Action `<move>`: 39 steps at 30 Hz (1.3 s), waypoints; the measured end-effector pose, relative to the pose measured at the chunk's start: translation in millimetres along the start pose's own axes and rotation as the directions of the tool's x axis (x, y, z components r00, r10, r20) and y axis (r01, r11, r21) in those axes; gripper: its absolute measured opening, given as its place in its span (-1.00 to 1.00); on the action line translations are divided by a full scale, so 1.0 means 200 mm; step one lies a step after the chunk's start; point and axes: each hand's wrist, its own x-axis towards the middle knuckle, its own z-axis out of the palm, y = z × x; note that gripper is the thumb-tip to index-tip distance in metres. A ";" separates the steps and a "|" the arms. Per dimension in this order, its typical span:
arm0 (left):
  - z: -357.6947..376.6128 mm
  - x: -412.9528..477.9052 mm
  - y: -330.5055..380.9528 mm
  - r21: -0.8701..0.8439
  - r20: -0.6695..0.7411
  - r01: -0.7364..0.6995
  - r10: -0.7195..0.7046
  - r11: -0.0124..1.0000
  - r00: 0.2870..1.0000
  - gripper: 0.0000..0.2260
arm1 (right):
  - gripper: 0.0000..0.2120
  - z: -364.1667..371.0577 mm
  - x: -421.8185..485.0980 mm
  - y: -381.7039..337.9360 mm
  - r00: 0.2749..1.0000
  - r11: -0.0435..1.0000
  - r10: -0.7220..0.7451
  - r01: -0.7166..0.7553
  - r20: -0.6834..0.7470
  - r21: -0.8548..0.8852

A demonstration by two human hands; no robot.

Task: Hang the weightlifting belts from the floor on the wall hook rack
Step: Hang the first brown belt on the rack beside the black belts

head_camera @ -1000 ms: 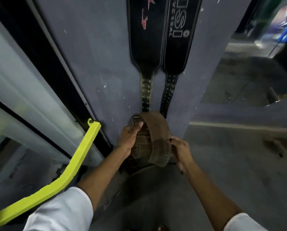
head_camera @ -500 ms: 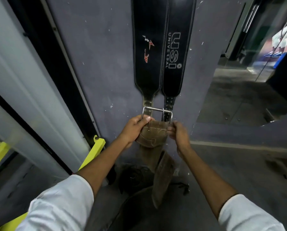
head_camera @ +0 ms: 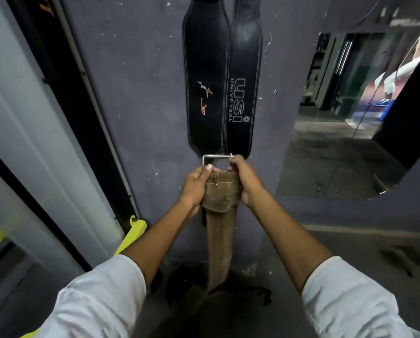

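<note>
**gymrat_42:** ok so where's the brown belt (head_camera: pixel 218 230) sitting right now?

**rackfixer:** Up off the floor (head_camera: pixel 350 276) at its buckle end, held against the grey wall (head_camera: pixel 143 106). Both hands have it right under the metal buckle (head_camera: pixel 216 157). The left hand (head_camera: pixel 195 185) is wrapped round the left edge of the strap, thumb pressed up on the buckle's left side. The right hand (head_camera: pixel 246 180) has its grip pressed together on the right edge, fingers curled up at the buckle's right corner. So both grips are clamped on the belt, not spread at all.

**gymrat_42:** and the rest of the strap?

**rackfixer:** Hangs straight down between the forearms. Its lower end reaches a dark pile (head_camera: pixel 196 284) at the foot of the wall, can't really tell what's in that pile, too dim.

**gymrat_42:** other belts?

**rackfixer:** Two black ones hanging on the wall side by side, touching along their edges. The left black belt (head_camera: pixel 205 69) has a small red and white logo, the right black belt (head_camera: pixel 244 69) says USI UNIVERSAL. The buckle is level with their lower ends, just in front of them. The hooks themselves are out of view up top.

**gymrat_42:** anything else around?

**rackfixer:** Yellow bar (head_camera: pixel 133 230) low on the left beside the wall, and a mirror (head_camera: pixel 338 142) on the right. White sleeves on both arms.
</note>
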 end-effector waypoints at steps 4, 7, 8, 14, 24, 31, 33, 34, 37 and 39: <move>0.02 0.04 0.19 0.027 0.003 -0.058 0.058 0.998 0.998 -0.65 | -0.66 -0.05 0.00 -0.08 0.997 0.990 0.003 -0.014 0.073 0.143; 0.01 0.05 0.28 0.053 0.016 -0.093 0.092 0.994 0.996 -0.66 | -0.73 -0.01 0.00 -0.14 0.999 0.987 -0.004 -0.003 0.043 0.161; 0.01 0.06 0.30 0.056 0.022 -0.108 0.107 0.993 0.994 -0.66 | -0.74 0.01 0.00 -0.16 0.999 0.988 -0.005 -0.001 0.039 0.156; -0.05 0.07 0.41 -0.002 -0.041 -0.120 0.119 0.993 0.992 -0.70 | -0.85 0.06 0.02 -0.30 0.980 0.986 0.018 -0.050 0.198 0.161; -0.12 0.13 0.59 -0.085 -0.141 -0.143 0.130 0.986 0.981 -0.76 | -0.75 0.09 0.02 -0.53 0.912 0.968 -0.010 0.112 0.410 -0.226; -0.20 0.25 0.81 -0.130 -0.172 -0.232 0.208 0.964 0.963 -0.78 | -0.71 0.35 0.04 -0.65 0.871 0.832 -0.446 0.488 0.205 -0.264; -0.25 0.25 0.87 -0.189 -0.115 -0.293 0.275 0.937 0.955 -0.75 | -0.70 0.46 0.10 -0.73 0.855 0.820 -0.514 0.515 0.076 -0.250; -0.27 0.24 0.88 -0.205 -0.079 -0.312 0.302 0.928 0.950 -0.73 | -0.71 0.50 0.12 -0.78 0.868 0.849 -0.496 0.492 0.029 -0.196; -0.35 0.24 0.80 -0.071 0.031 -0.305 0.308 0.950 0.951 -0.72 | -0.71 0.66 0.17 -0.94 0.866 0.860 -0.500 0.492 -0.027 -0.137; -0.40 0.26 0.76 -0.034 0.030 -0.325 0.326 0.945 0.945 -0.73 | -0.72 0.76 0.17 -1.01 0.852 0.847 -0.523 0.515 -0.028 -0.133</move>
